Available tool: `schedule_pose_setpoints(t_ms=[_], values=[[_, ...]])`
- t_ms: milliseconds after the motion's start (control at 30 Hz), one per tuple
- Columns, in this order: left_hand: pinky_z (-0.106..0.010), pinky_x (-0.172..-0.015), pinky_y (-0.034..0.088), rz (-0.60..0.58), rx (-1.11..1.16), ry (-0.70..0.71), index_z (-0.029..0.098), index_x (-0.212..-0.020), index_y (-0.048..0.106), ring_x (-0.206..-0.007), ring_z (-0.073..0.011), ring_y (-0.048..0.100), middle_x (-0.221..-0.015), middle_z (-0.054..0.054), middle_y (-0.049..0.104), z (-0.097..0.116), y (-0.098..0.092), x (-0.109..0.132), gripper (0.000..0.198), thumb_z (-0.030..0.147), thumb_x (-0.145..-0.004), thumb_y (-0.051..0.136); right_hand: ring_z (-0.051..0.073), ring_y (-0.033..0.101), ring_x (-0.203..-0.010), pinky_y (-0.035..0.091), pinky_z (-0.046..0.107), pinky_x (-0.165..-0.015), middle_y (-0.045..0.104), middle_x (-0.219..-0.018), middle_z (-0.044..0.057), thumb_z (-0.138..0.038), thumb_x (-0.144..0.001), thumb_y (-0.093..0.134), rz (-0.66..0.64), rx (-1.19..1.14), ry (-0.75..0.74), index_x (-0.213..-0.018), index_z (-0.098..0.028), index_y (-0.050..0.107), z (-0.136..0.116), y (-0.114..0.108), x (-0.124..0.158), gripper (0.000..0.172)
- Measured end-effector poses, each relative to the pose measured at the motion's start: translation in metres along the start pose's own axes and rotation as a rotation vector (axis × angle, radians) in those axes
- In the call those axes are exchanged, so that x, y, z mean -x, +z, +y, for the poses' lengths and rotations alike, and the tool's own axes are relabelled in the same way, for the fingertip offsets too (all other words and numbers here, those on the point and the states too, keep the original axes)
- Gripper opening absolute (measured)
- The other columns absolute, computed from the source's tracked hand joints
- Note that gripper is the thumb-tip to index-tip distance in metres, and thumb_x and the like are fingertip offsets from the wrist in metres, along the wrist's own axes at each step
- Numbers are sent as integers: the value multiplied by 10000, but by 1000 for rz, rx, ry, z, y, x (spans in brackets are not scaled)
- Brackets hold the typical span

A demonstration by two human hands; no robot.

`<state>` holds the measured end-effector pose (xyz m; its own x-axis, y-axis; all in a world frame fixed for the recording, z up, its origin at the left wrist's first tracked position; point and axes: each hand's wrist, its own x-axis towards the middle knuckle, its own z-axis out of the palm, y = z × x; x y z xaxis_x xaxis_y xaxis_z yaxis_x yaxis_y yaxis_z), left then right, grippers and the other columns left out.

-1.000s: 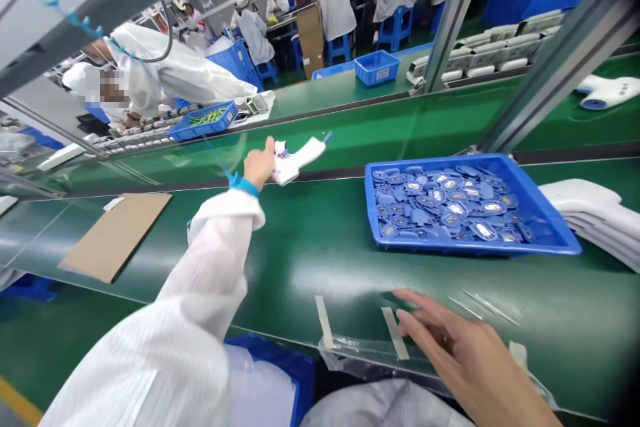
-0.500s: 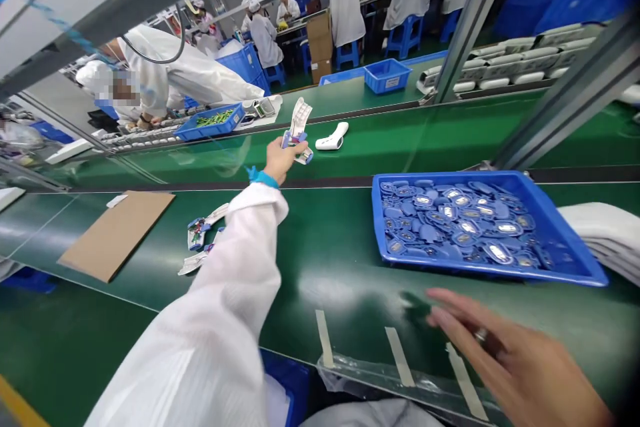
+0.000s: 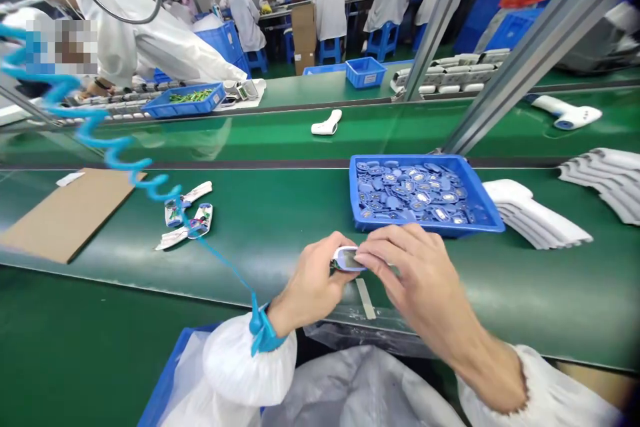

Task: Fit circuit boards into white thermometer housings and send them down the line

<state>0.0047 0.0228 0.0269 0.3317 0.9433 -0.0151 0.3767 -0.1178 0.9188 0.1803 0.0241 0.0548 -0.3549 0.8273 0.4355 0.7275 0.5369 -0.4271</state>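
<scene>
Both my hands meet at the near edge of the green conveyor belt [image 3: 280,227]. My left hand [image 3: 313,283] is closed on a small white and blue device part [image 3: 346,258]. My right hand [image 3: 417,273] pinches the same part from the right with its fingertips. Just beyond them stands a blue tray [image 3: 480,213] filled with several small blue parts. A blue coiled cord [image 3: 115,153] runs from a strap on my left wrist [image 3: 263,332]. Two white and blue half shells [image 3: 187,217] lie on the belt to the left.
A brown cardboard sheet [image 3: 65,210] lies far left. Stacked white housings [image 3: 540,217] sit right of the tray. One white handheld unit [image 3: 326,123] rests on the far belt, another [image 3: 565,113] far right. A slanted metal post [image 3: 520,57] crosses the right side. People in white coats work beyond.
My left hand has pulled back from the far belt to the near edge, leaving a white unit there. My right hand has moved left to join it on a small part.
</scene>
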Motion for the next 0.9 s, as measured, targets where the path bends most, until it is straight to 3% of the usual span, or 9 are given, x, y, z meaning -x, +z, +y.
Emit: schedule_pose_setpoints(t_ms=[133, 267, 400, 467, 567, 633, 733, 833, 900], values=[[-308, -729, 386, 120, -202, -111, 221, -929, 565, -832, -197, 588, -912, -26, 661, -5, 2, -3, 87, 160, -873, 592, 180, 597, -766, 343, 359, -719, 727, -851, 34, -363, -1050, 411, 49, 132, 78, -827, -220, 663, 14, -15, 21, 366], [-280, -647, 419, 23, 280, -332, 204, -972, 537, -744, -178, 615, -805, -22, 666, -8, -1, -6, 246, 325, -843, 708, 255, 618, -711, 335, 361, -603, 705, -757, 62, -544, -1013, 361, -97, 253, 367, -832, -233, 641, 71, -15, 64, 456], [-251, -574, 413, -57, 530, -411, 177, -1006, 545, -711, -164, 616, -771, -38, 674, -6, -4, -5, 403, 424, -795, 783, 301, 655, -783, 385, 393, -585, 719, -859, 116, -518, -950, 521, -137, 257, 506, -971, -238, 632, 120, -25, 98, 302], [-241, -562, 407, -78, 556, -422, 169, -1029, 560, -718, -160, 620, -785, -48, 680, -6, -4, -4, 437, 440, -785, 800, 276, 646, -781, 426, 395, -600, 713, -914, 136, -499, -920, 585, -56, 315, 557, -985, -242, 661, 140, -44, 98, 276], [-232, -556, 403, -103, 589, -446, 163, -1090, 582, -724, -155, 631, -823, -61, 688, -7, -2, -5, 485, 482, -792, 794, 296, 642, -809, 391, 394, -567, 719, -992, 194, -538, -931, 537, 85, 638, 599, -1007, -206, 724, 178, -76, 82, 389], [-229, -553, 401, -107, 584, -455, 156, -1107, 604, -717, -152, 640, -854, -65, 689, -9, 1, -7, 502, 496, -790, 792, 319, 649, -804, 339, 372, -520, 715, -1068, 232, -623, -933, 464, -20, 783, 547, -1111, -189, 728, 207, -91, 71, 538], [-232, -576, 411, -119, 556, -423, 149, -1081, 648, -720, -150, 654, -888, -66, 688, -10, 6, -7, 471, 482, -784, 799, 300, 663, -717, 285, 313, -470, 731, -980, 224, -686, -941, 364, -171, 783, 483, -1098, -197, 739, 243, -97, 62, 636], [-240, -610, 422, -128, 546, -392, 153, -1052, 664, -740, -156, 654, -885, -68, 697, -10, 8, -5, 442, 469, -779, 807, 306, 674, -703, 266, 301, -453, 736, -928, 219, -695, -939, 358, -135, 743, 483, -1057, -196, 752, 255, -97, 63, 647], [-242, -625, 425, -148, 562, -372, 157, -1080, 659, -777, -165, 650, -900, -73, 703, -12, 7, -4, 462, 470, -777, 813, 334, 674, -741, 286, 333, -463, 720, -945, 248, -695, -926, 383, -66, 667, 482, -1120, -187, 737, 250, -101, 69, 649]])
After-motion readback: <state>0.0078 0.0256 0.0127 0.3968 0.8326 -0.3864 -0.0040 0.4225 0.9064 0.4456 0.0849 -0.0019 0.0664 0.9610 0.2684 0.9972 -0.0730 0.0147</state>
